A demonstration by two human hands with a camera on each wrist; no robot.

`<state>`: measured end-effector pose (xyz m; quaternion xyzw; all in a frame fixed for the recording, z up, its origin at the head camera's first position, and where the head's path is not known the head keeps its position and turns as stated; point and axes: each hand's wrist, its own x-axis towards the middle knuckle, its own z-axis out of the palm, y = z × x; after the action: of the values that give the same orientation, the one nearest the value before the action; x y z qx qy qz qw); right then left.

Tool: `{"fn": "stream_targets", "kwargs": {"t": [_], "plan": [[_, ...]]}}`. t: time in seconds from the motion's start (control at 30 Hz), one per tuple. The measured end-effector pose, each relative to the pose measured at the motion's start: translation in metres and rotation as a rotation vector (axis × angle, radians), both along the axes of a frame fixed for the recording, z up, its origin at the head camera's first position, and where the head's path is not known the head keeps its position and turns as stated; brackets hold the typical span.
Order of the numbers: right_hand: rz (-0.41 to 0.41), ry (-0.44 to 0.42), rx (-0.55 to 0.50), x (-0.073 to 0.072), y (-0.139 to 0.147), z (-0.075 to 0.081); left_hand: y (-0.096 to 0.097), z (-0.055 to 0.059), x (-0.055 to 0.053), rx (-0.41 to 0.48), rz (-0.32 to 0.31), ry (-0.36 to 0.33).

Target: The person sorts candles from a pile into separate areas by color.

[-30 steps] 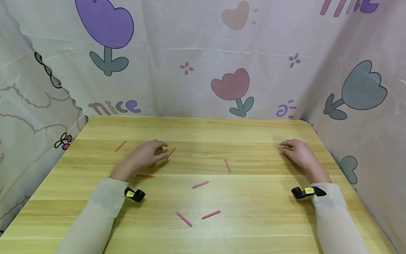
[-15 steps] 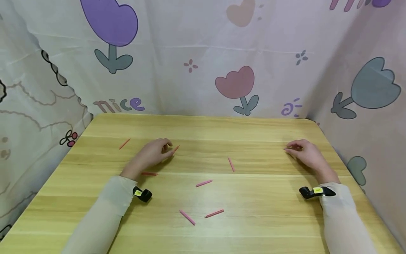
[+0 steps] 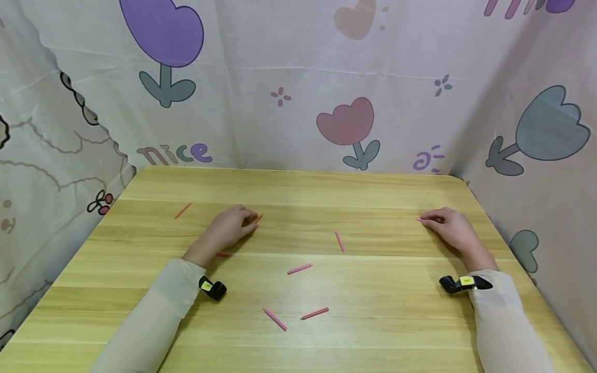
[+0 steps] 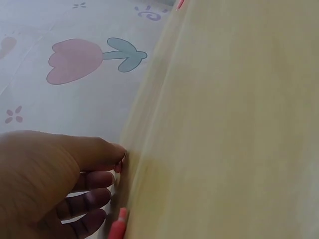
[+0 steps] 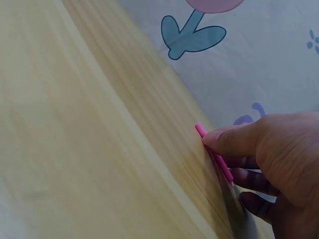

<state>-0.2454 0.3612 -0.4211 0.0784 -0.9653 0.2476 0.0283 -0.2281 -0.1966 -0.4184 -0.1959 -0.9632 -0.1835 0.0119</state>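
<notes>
My left hand (image 3: 228,229) pinches a slim orange-red stick (image 3: 260,217) between thumb and index finger, low over the wooden table. In the left wrist view its remaining fingers are bent, and just a bit of the stick shows below the fingertips. A red stick (image 4: 117,229) with a narrower tip lies below that hand. Far to the right, my right hand (image 3: 450,226) holds a bright pink stick (image 5: 218,158) between thumb and fingers, close to the tabletop. One end of it pokes out past the thumb.
Several more sticks lie scattered on the table (image 3: 382,311): a reddish one (image 3: 183,210) at back left, pink ones (image 3: 300,269) around the middle, and a red one (image 3: 314,313) nearer the front. A printed cloth (image 3: 261,129) hangs behind and along both sides.
Fingers of my left hand have closed on the orange-red stick. Those of my right hand have come together on the pink stick, whose end now shows. The head view has shifted slightly.
</notes>
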Motion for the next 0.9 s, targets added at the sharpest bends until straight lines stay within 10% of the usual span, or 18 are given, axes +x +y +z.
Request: {"fn": "stream_targets", "kwargs": {"t": [0.9], "plan": [[-0.018, 0.003, 0.012, 0.0012, -0.0025, 0.0018, 0.0046, 0.0047, 0.0065, -0.05, -0.067, 0.061]]}}
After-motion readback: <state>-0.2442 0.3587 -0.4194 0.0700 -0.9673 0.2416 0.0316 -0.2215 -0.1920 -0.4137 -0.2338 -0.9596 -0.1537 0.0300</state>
